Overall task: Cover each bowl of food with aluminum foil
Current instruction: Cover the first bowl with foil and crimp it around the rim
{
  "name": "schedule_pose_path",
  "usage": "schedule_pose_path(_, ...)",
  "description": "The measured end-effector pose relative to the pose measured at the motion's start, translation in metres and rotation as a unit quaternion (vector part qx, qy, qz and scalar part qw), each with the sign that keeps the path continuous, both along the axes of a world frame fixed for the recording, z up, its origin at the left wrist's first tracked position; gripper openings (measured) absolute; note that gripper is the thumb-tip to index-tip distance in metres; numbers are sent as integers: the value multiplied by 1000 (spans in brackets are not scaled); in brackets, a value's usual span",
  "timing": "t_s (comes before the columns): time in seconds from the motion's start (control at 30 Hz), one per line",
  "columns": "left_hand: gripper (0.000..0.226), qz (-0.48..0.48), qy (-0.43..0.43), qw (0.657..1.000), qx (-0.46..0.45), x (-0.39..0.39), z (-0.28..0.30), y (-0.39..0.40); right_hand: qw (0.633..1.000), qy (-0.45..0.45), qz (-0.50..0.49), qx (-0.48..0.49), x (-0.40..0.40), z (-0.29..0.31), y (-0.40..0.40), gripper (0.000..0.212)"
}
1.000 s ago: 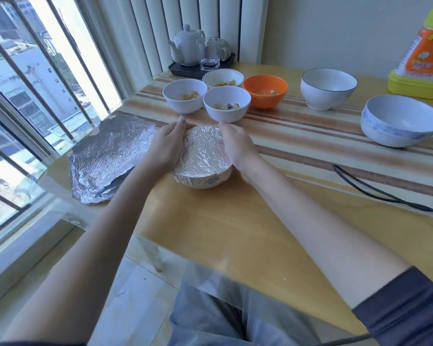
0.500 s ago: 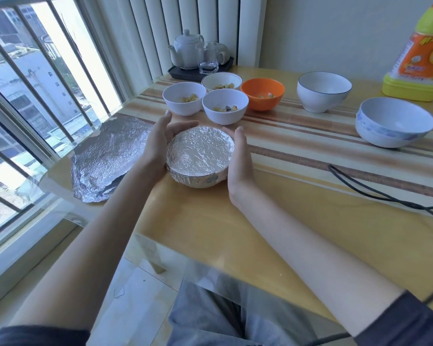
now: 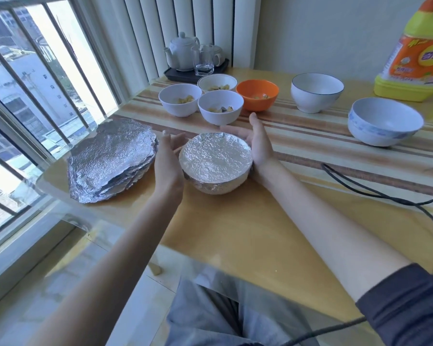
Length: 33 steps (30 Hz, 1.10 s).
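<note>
A yellow wooden table with a striped runner is seen, and a stack of crinkled aluminium foil sheets lies at its left edge. Just right of the stack, near the table's middle, a white bowl covered with foil is placed. It is flanked by both hands — the left hand is held with fingers straight and spread beside the bowl's left side, whether touching cannot be told; the right hand is laid flat against the right rim, fingers straight. Farther off, three small white bowls of food and an orange plastic bowl are left uncovered.
</note>
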<state>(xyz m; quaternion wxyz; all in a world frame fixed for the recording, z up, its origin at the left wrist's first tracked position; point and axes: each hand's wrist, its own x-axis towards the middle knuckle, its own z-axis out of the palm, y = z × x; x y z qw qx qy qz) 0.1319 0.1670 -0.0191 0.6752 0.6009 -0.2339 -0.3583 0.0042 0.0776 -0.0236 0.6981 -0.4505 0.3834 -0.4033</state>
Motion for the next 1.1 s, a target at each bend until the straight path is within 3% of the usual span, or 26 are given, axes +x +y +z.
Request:
schedule_pose_path(0.1,54,-33,-19,999,-13,8,1,-8,988,-46,-148,8,-3,-4,21,59)
schedule_pose_path(0.23,61,-106,1,994,10,5,3,-8,986,-64,-155,21,10,-13,49,54)
schedule_pose_path(0.4,59,-116,26,993,2,0,8,-6,981,-44,-188,16,13,-8,53,53)
schedule_pose_path(0.57,63,-111,65,992,16,5,4,-2,983,-41,-176,18,4,-5,56,52)
schedule_pose_path(0.63,63,-81,83,993,2,5,0,0,971,-61,-229,19,3,-10,69,48)
schedule_pose_path(0.73,61,-48,105,993,-31,-4,-2,1,949,-89,-302,11,21,-13,90,65)
schedule_pose_path(0.8,62,-38,113,992,-41,-11,-1,0,938,-58,-341,-17,36,-5,93,53)
schedule_pose_path(0.9,60,-14,136,989,-57,-18,1,-1,913,-31,-403,-45,44,-3,89,55)
schedule_pose_path(1.1,62,-6,145,986,-77,-20,-4,-2,914,-39,-402,-44,42,-4,87,69)
